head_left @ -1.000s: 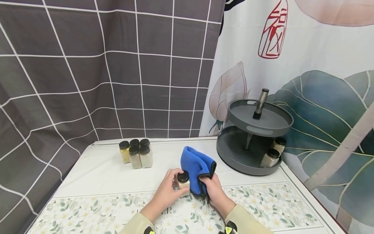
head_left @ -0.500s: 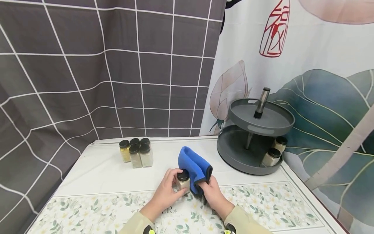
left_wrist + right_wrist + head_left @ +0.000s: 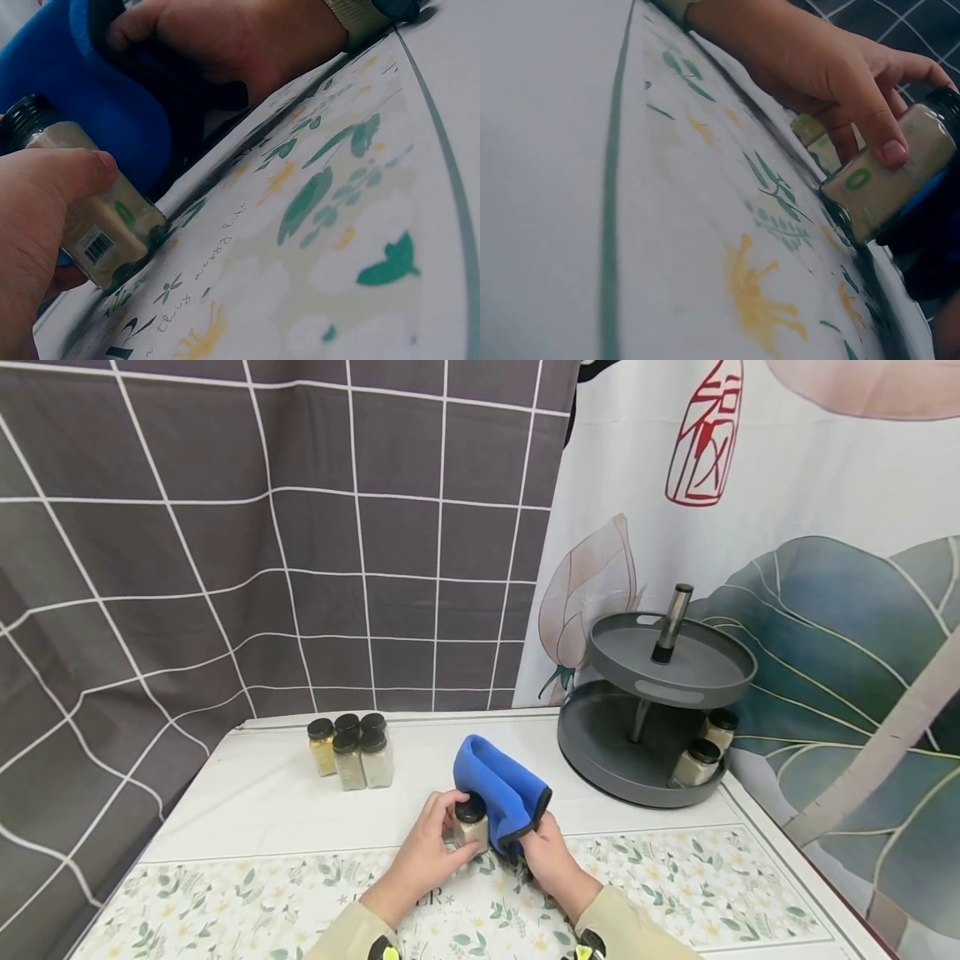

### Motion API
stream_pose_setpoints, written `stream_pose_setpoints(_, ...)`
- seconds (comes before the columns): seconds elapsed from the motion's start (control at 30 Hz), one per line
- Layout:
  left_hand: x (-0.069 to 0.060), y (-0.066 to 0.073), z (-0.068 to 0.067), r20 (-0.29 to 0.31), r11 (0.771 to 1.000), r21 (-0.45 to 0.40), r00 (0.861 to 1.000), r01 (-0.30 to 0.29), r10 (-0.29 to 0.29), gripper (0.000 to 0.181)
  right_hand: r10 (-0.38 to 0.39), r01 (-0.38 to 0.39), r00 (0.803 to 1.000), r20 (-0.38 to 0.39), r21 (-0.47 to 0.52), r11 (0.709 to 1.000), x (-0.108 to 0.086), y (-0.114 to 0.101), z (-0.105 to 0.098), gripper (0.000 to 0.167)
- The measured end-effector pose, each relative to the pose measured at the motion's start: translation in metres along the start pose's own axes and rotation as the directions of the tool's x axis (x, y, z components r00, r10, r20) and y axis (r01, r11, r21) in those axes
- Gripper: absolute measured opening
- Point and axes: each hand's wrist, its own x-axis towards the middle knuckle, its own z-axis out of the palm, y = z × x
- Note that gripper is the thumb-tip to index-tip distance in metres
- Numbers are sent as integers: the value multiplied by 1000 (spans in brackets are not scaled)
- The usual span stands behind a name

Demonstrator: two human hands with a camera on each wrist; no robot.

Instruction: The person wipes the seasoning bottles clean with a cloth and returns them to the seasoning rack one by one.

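At the front middle of the table, the left hand (image 3: 429, 852) grips a square glass jar (image 3: 470, 828) with a black lid, thumb on one side and fingers round the other. Pale contents and a barcode label show on the jar (image 3: 105, 225) in the left wrist view. The right hand (image 3: 553, 860) holds a blue cloth (image 3: 495, 789) with black edging, folded against the jar's right side. Its fingers are partly hidden by the cloth. In the right wrist view the left hand (image 3: 840, 82) has its thumb flat on the glass.
Several black-lidded jars (image 3: 349, 760) stand grouped at the back left, one with yellow contents. A grey two-tier round tray (image 3: 600, 785) stands at the back right, with two jars (image 3: 696, 766) on its lower tier. A floral mat (image 3: 247, 902) covers the table's front.
The cloth's upper part has shifted slightly left over the jar's side, and its folds have changed. The right hand has moved a little with it. The left hand still grips the jar in nearly the same place.
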Motion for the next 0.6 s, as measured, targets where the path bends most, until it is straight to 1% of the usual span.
stream_pose_setpoints(0.07,0,-1,1,-2,1000,-4,1000,-9,9,72,45,-45,998,33,-17,999,1,2,-1,50)
stream_pose_setpoints(0.1,0,-2,1,-3,1000,0,1000,-14,14,72,65,-63,997,53,-30,998,1,3,-2,54)
stream_pose_setpoints(0.17,0,-2,1,-3,1000,10,1000,-24,24,73,78,-73,992,97,-54,996,2,4,-2,62)
stream_pose_setpoints(0.3,0,-3,2,-3,997,63,999,-40,40,76,53,-31,985,167,-132,991,3,5,-2,81)
stream_pose_setpoints(0.43,0,-3,1,-8,995,82,999,-52,52,76,16,20,979,205,-171,985,2,5,-2,92)
stream_pose_setpoints(0.5,0,-3,1,-7,995,76,998,-67,67,76,11,25,978,209,-170,985,1,5,-1,91)
stream_pose_setpoints(0.53,-1,-3,1,-4,994,75,997,-76,76,75,5,30,979,205,-169,985,1,6,-1,86)
stream_pose_setpoints(0.6,-2,-4,1,8,993,71,996,-93,93,74,13,17,987,159,-187,982,-1,7,0,74)
